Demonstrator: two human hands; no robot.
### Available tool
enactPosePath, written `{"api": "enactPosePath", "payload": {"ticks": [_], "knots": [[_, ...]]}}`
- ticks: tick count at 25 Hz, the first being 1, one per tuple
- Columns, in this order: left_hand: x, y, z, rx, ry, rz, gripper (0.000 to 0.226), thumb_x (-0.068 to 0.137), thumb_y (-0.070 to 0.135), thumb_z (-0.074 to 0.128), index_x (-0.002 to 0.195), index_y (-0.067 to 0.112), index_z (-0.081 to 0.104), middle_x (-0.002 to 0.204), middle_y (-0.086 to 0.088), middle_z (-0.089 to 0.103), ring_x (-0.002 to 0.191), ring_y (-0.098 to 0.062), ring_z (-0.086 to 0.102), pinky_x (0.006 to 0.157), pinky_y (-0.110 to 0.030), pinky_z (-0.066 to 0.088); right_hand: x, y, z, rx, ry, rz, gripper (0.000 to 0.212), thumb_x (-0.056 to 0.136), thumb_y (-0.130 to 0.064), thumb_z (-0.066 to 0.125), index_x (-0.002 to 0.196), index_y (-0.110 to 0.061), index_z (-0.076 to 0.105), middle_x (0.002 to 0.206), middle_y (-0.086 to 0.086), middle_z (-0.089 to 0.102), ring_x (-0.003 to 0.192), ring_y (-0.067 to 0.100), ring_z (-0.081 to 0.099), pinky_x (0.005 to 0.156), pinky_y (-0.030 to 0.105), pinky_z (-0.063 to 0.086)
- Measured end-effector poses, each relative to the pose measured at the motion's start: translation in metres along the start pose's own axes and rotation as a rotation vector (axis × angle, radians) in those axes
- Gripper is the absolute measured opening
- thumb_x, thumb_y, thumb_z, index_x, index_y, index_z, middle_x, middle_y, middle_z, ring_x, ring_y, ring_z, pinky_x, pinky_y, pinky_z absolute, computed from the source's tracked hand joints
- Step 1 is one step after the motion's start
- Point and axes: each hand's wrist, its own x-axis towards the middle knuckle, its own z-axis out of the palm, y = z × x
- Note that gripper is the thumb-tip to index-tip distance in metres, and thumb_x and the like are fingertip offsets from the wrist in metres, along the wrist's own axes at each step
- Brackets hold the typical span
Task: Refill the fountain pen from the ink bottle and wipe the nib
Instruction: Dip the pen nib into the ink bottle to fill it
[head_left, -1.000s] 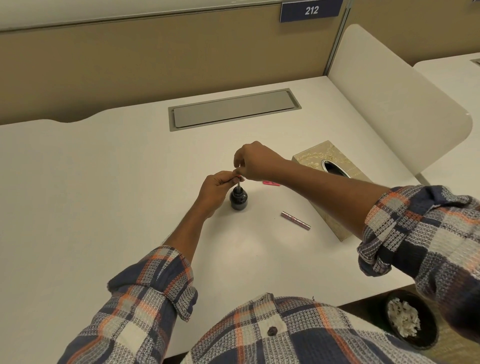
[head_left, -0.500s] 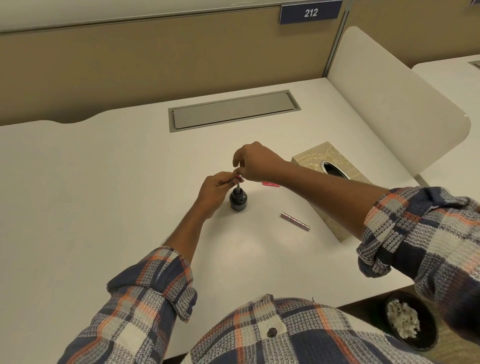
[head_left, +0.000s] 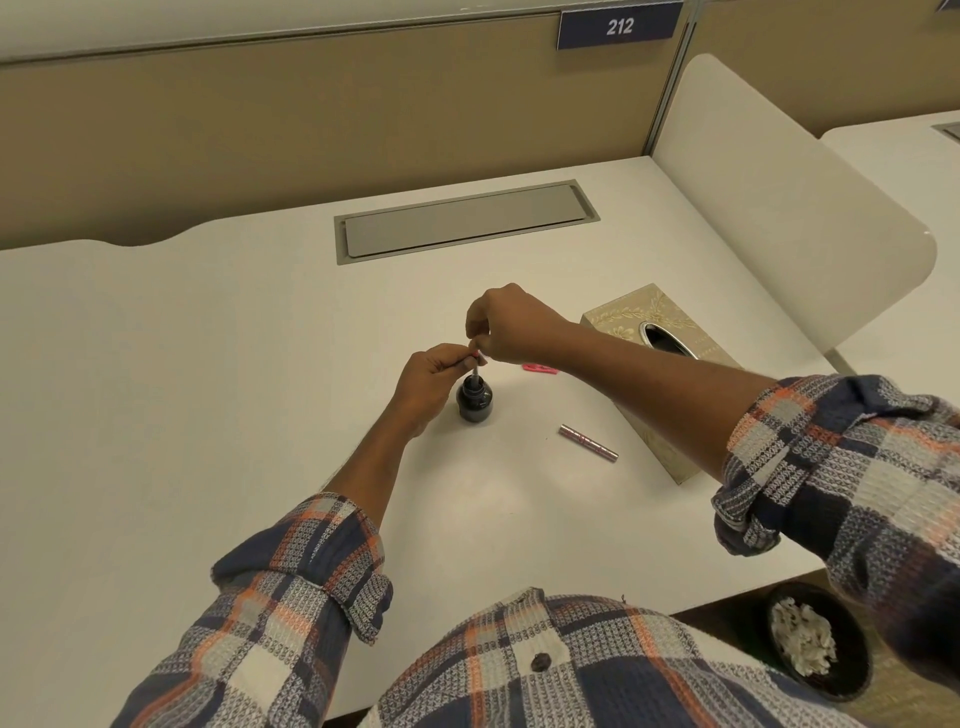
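Note:
A small dark ink bottle (head_left: 474, 400) stands open on the white desk (head_left: 208, 415). A thin fountain pen section (head_left: 475, 370) stands upright with its lower end inside the bottle's mouth. My left hand (head_left: 427, 378) pinches the pen's upper part from the left. My right hand (head_left: 501, 325) holds the pen's top end from above, fingers closed on it. The nib is hidden in the bottle. A pinkish metallic pen barrel (head_left: 588, 441) lies on the desk to the right. A small pink piece (head_left: 540, 368) lies behind my right forearm.
A gold patterned tissue box (head_left: 649, 332) sits at the right under my forearm. A grey cable hatch (head_left: 465, 221) is set into the desk farther back. A white side panel (head_left: 779, 208) borders the right. A dark bin with crumpled tissue (head_left: 810, 639) stands on the floor.
Both hands stay on the pen over the bottle; my right fingers shift slightly at the pen's top. The bottle has not moved.

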Motion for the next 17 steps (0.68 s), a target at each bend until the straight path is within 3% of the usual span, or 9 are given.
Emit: {"api": "enactPosePath", "payload": {"ticks": [6,12,17], "knots": [[0.0,0.0013,0.0012,0.03,-0.005,0.01,0.017,0.089,0.005,0.058,0.093,0.012,0.072,0.099,0.002,0.068,0.087,0.009,0.061,0.081,-0.006,0.042,-0.0008,0.0012,0.0028,-0.088,0.022,0.001,0.013,0.085,-0.023,0.064,0.083,-0.011,0.068,0.084,0.011,0.067,0.075,0.03,0.062,0.062,0.03,0.043],[0.0011,-0.0012,-0.0003,0.025,-0.003,0.013,0.016,0.089,0.007,0.058,0.093,0.013,0.072,0.098,0.0,0.069,0.093,-0.004,0.062,0.087,-0.013,0.044,0.0013,0.0035,0.0018,0.003,0.011,-0.004,0.006,0.081,-0.016,0.067,0.085,-0.013,0.07,0.084,0.009,0.071,0.076,0.026,0.067,0.066,0.032,0.053],[0.0011,0.0,-0.0001,0.038,-0.013,0.009,0.016,0.089,0.008,0.058,0.092,0.015,0.073,0.1,0.002,0.069,0.093,0.002,0.062,0.086,-0.01,0.043,-0.0008,0.0032,0.0019,-0.047,0.024,-0.009,0.01,0.084,-0.018,0.064,0.082,-0.01,0.07,0.079,0.01,0.067,0.073,0.029,0.063,0.061,0.028,0.042]]}}
